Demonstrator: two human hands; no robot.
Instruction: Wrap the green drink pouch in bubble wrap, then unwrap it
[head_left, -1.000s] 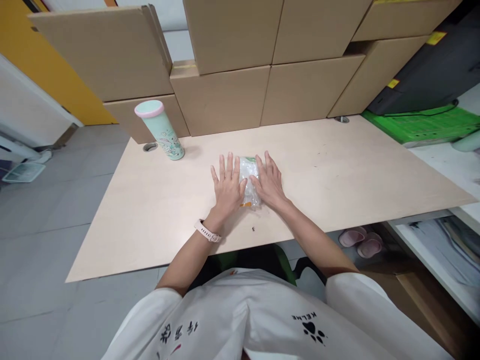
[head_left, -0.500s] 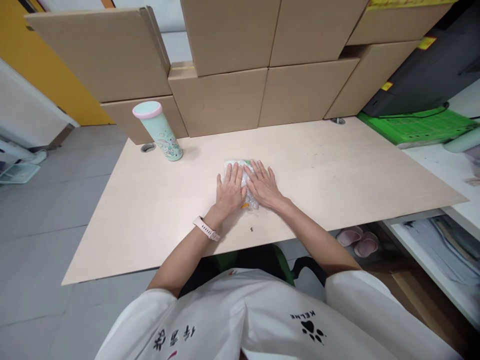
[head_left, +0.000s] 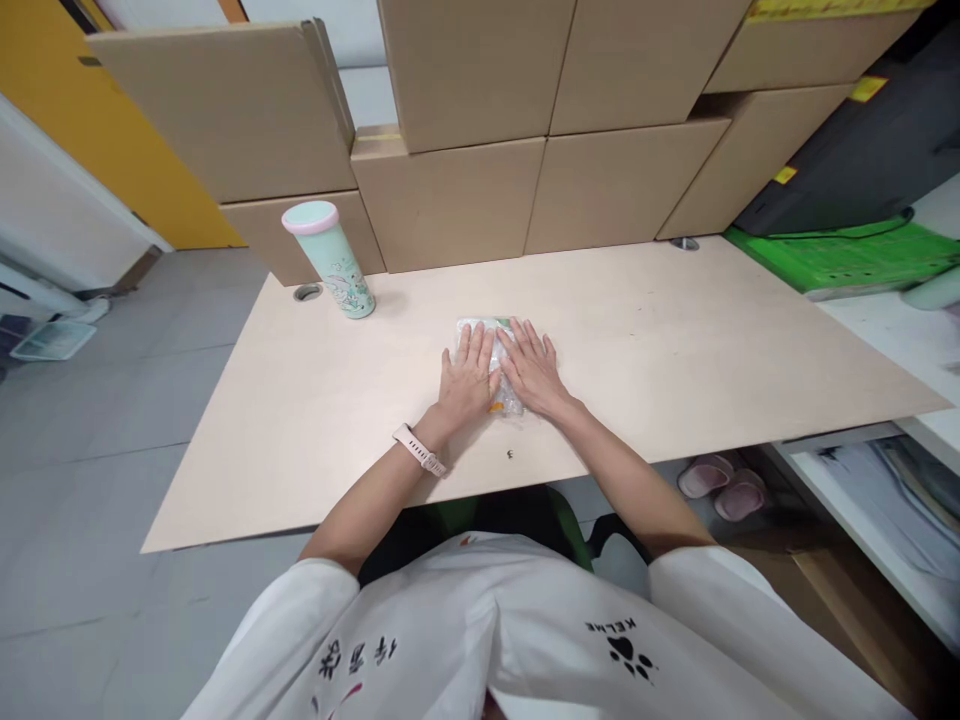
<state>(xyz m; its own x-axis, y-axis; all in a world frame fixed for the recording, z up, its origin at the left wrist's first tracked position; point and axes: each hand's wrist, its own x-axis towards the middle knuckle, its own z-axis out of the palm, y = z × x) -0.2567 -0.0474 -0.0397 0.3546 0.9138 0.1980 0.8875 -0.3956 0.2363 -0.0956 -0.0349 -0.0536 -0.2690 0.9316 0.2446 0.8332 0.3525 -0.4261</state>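
A small flat packet in clear bubble wrap (head_left: 511, 400) lies on the light wooden table (head_left: 337, 420) in front of me. Bits of white, green and orange show through it. My left hand (head_left: 468, 378) rests flat over its left part, fingers stretched out and pointing away from me. On the right part lies my right hand (head_left: 531, 366), also flat, its fingers slightly spread. The two hands cover most of the packet, so what is inside cannot be made out.
A mint-green tumbler (head_left: 334, 262) with a pink rim stands at the back left. Cardboard boxes (head_left: 450, 205) are stacked along the far edge. To the right are a green plastic crate (head_left: 870, 255) and a dark case (head_left: 817, 150). Pink slippers (head_left: 720, 485) lie below the table.
The whole view has shifted slightly to the right. Both hands stay flat on the packet, with no clear movement against it.
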